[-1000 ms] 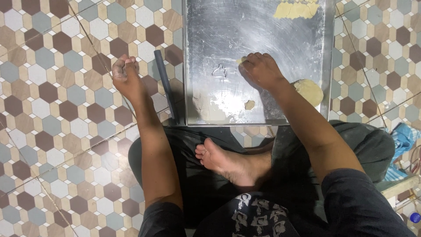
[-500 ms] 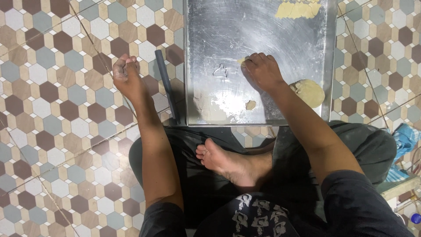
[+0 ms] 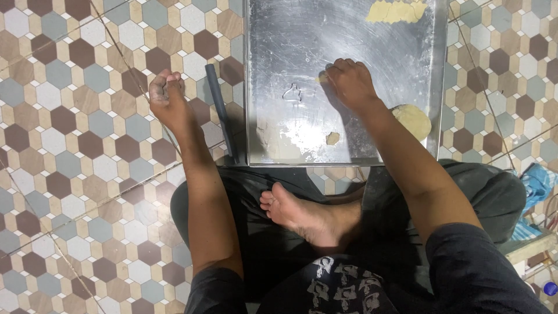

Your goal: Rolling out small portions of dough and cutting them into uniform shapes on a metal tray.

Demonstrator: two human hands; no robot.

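A tiled floor seen from directly above

The floor (image 3: 75, 174) is covered in small hexagonal tiles of brown, beige, grey and white, laid in a repeating honeycomb pattern (the larger square slabs are marked by thin grout lines that run diagonally across it). A soft, even light is cast over the tiles, and faint reflections are seen on their glazed faces. At the right edge, crumpled blue plastic (image 3: 537, 183) and a pale wooden board (image 3: 526, 247) are partly seen.

Even, fairly bright light from overhead. Soft glare whitens the metal tray (image 3: 302, 46) at lower centre. Focus is sharp, shadows short.
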